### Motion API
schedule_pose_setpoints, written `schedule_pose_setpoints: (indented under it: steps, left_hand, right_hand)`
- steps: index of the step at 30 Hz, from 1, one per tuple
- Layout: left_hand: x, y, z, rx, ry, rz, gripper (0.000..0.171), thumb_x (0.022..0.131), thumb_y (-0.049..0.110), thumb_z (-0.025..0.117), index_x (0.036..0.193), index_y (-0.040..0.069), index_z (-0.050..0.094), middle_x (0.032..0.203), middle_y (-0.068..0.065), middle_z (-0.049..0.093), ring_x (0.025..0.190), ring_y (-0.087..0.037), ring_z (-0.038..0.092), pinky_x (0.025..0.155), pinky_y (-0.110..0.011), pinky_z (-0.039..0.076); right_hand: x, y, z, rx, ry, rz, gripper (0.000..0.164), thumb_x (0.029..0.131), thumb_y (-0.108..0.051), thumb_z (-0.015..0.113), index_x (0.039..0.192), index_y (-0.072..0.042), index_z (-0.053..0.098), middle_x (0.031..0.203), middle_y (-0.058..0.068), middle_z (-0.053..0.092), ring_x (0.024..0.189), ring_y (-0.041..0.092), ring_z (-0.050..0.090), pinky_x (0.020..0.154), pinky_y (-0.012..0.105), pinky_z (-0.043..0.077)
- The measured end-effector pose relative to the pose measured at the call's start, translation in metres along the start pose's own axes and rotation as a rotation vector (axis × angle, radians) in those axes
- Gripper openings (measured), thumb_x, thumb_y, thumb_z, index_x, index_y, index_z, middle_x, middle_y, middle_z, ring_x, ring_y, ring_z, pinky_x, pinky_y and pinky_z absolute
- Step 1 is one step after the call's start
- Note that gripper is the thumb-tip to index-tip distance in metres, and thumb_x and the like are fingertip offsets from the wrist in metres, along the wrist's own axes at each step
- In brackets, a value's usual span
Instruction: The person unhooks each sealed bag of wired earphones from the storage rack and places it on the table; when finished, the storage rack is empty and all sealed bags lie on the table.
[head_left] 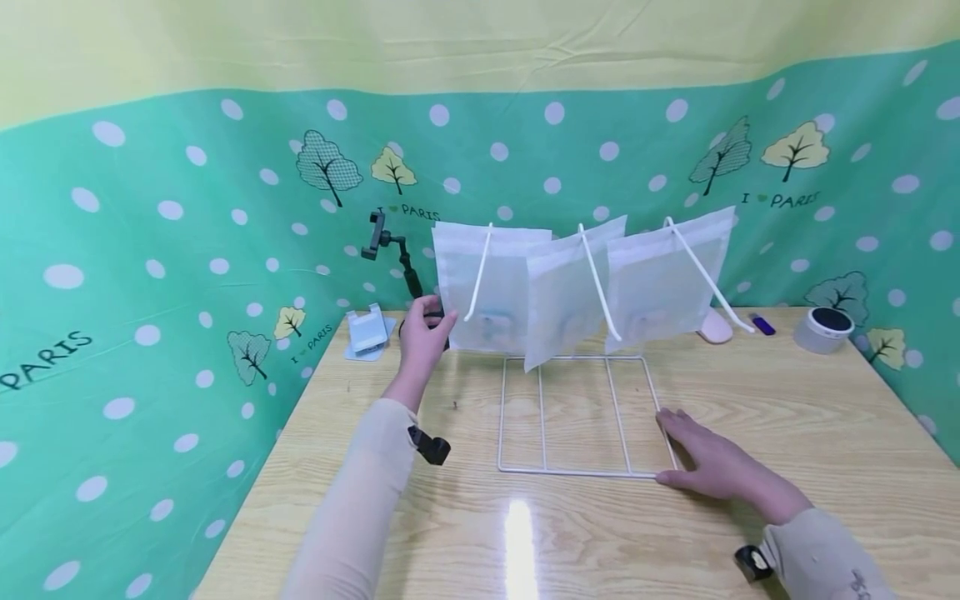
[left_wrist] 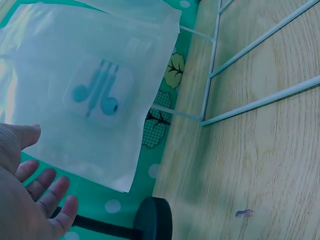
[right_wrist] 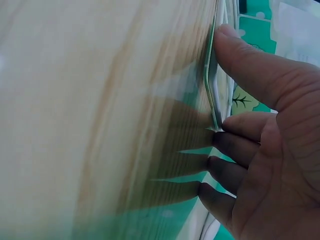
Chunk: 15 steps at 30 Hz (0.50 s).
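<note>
A white wire rack (head_left: 573,475) lies with its base on the table and its slanted arms standing up at the back. Three frosted zip bags hang on the arms: a left bag (head_left: 480,267), a middle bag (head_left: 558,292) and a right bag (head_left: 675,258). Inside one bag, wired earphones (left_wrist: 95,92) in a clear case show through. My left hand (head_left: 426,333) is beside the left bag with fingers loosely spread, its thumb overlapping the bag in the left wrist view. My right hand (head_left: 708,458) rests at the rack base's front right corner, thumb and fingertips against the wires.
A black phone holder (head_left: 408,271) on a round base (left_wrist: 155,220) stands behind my left hand. Left of it sits a light blue stand (head_left: 367,332). At the back right are a pink mouse-shaped thing (head_left: 715,327), a small purple item (head_left: 762,325) and a white round container (head_left: 822,331).
</note>
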<state>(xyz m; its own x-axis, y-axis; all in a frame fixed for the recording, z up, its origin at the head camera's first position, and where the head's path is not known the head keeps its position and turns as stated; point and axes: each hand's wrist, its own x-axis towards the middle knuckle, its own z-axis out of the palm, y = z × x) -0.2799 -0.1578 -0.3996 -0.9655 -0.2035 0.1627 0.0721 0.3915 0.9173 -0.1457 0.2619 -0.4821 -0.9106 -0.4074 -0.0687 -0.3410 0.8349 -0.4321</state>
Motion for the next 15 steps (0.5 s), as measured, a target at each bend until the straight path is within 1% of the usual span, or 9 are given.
schedule_pose_setpoints:
  steps: [3,7,12,15]
  left_hand:
    - [0.0012,0.0011,0.0010,-0.004,-0.013,0.011,0.043,0.092,0.029,0.069,0.126,0.008,0.054,0.122,-0.009,0.059,0.109,-0.024,0.056,0.093,-0.038,0.048]
    - [0.0019,0.0028,0.0022,-0.014,-0.023,0.007,0.042,0.091,0.030,0.069,0.124,0.007,0.054,0.119,-0.009,0.059,0.107,-0.024,0.056,0.092,-0.038,0.049]
    - [0.0010,0.0071,0.0040,-0.014,-0.001,-0.015,0.040,0.091,0.031,0.069,0.119,0.007,0.054,0.116,-0.010,0.059,0.104,-0.024,0.057,0.089,-0.038,0.051]
    - [0.0000,0.0091,0.0048,0.003,0.012,-0.022,0.037,0.090,0.031,0.070,0.114,0.007,0.056,0.111,-0.010,0.060,0.101,-0.024,0.059,0.086,-0.038,0.052]
  right_hand:
    - [-0.0004,0.0004,0.0001,0.002,0.000,-0.005,0.095,0.080,-0.051,0.074,0.144,0.009,0.037,0.148,0.031,0.033,0.134,0.054,0.030,0.105,0.064,0.029]
    - [-0.0011,0.0012,0.0002,0.011,0.012,-0.016,0.096,0.080,-0.052,0.074,0.144,0.009,0.038,0.148,0.031,0.034,0.133,0.054,0.030,0.104,0.065,0.029]
    - [-0.0013,0.0022,0.0005,0.025,0.015,-0.016,0.095,0.079,-0.052,0.074,0.144,0.008,0.038,0.148,0.031,0.034,0.133,0.054,0.031,0.104,0.065,0.029]
    - [-0.0010,0.0027,0.0006,0.031,0.005,0.003,0.095,0.079,-0.051,0.075,0.145,0.007,0.037,0.149,0.031,0.034,0.134,0.053,0.030,0.104,0.065,0.030]
